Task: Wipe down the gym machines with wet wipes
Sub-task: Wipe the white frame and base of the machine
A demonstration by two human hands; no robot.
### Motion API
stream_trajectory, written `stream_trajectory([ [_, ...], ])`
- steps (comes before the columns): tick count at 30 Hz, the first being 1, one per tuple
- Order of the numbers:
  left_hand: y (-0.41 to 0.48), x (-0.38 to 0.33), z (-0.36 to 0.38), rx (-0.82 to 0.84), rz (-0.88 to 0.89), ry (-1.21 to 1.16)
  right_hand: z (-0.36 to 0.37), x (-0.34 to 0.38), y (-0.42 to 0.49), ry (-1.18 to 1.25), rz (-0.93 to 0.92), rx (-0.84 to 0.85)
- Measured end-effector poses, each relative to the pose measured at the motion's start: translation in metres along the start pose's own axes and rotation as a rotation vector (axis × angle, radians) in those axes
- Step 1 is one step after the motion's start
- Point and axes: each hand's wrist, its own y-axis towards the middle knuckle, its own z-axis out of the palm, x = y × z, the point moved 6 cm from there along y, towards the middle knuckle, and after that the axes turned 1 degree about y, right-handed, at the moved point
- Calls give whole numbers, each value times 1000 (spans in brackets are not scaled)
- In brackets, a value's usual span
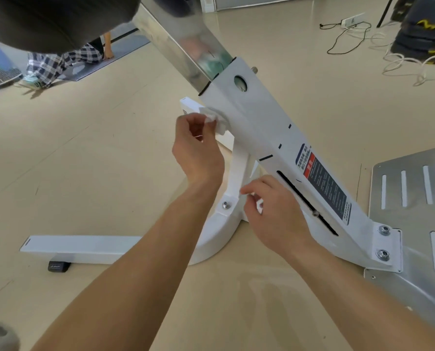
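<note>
White metal makes up the gym machine (259, 127) in front of me. It stands on the tan floor (110, 153). My left hand (198, 153) is curled round a white wet wipe (212, 119). It pinches the wipe and presses it on the side of the machine, just below where the shiny silver post (186, 46) goes in.

My right hand (277, 214) is lower down, by the thin white brace (239, 171) that runs down to a bolt (226, 204). Its fingers are curled and a bit of white shows between them. I cannot tell if that is a wipe or just the machine behind.

A dark sticker (324, 184) with a red patch sits on the slanted part of the machine, to the right of my right hand. A silver plate (414, 198) with long slots lies at the bottom end. A flat white foot bar (79, 247) lies on the floor to the left.

Far off, cords (350, 34) lie on the floor. A person (56, 63) in checked trousers is at the top left.
</note>
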Motion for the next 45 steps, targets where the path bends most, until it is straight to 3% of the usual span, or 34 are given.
stream_trajectory([
  [4,11,-16,-2,-4,25,-49,-41,38,36,-25,-138,-330],
  [7,11,-19,2,16,-8,-81,-53,63,71,-56,-241,-416],
  [14,-7,-6,12,97,-154,-158,-62,70,107,-214,-388,-365],
  [19,-5,-4,14,78,-241,-190,-58,58,102,-144,-375,-216],
  [23,12,-16,11,5,-248,-227,-53,75,114,-144,-408,-175],
  [28,25,-28,3,27,-255,-212,-61,94,138,-143,-426,-170],
  [38,50,-35,-18,-217,-261,-275,-55,132,172,-86,-451,-86],
  [45,44,-29,-7,-85,-260,-284,-53,128,166,-123,-498,-168],
])
